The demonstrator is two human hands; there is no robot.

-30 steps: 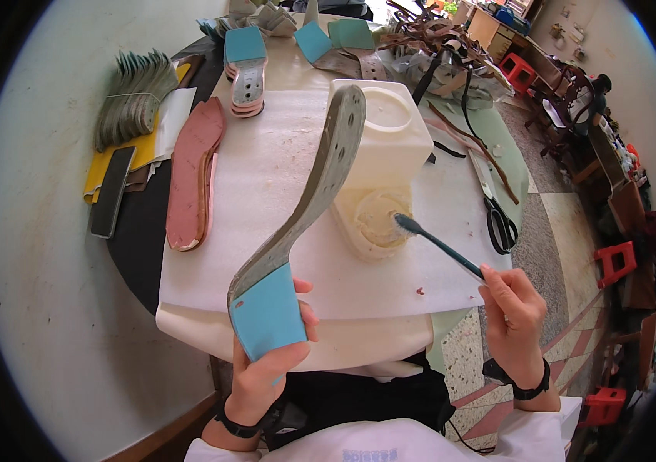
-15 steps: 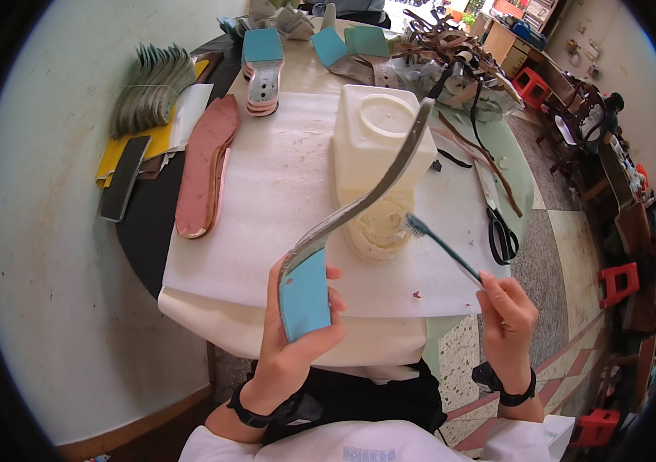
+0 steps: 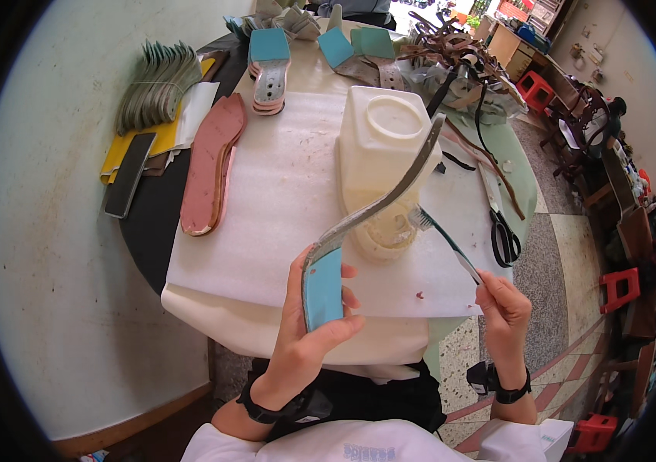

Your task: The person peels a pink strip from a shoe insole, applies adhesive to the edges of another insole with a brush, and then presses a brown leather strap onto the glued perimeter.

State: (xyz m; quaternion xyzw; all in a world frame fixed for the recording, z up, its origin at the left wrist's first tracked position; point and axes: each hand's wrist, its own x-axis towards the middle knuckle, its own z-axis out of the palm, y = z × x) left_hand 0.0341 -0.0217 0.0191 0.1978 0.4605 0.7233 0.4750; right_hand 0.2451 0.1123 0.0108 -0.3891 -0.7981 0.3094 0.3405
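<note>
In my left hand (image 3: 308, 331) is a curved grey shoe insole board (image 3: 370, 208) with a light blue heel patch (image 3: 325, 289). My fingers wrap its heel end, and the thin toe end rises up to the right. My right hand (image 3: 503, 304) pinches the handle of a dark toothbrush (image 3: 451, 245). Its bristles point left, near the edge of the board; whether they touch it I cannot tell. Behind the board a translucent white plastic jug (image 3: 382, 142) lies on the table, its cut opening holding yellowish glue (image 3: 385, 231).
Pink soles (image 3: 208, 169) lie at the left, with a black phone (image 3: 129, 175) and bundled grey insole boards (image 3: 160, 85) beyond. Stacked boards with blue heels (image 3: 270, 73) stand at the back. Scissors (image 3: 503, 235) rest at the right, near a heap of leather strips (image 3: 459, 58).
My left hand has shifted a little right with the insole board, which now stands turned more edge-on. The toothbrush has rolled in my right hand, its bristles now facing left.
</note>
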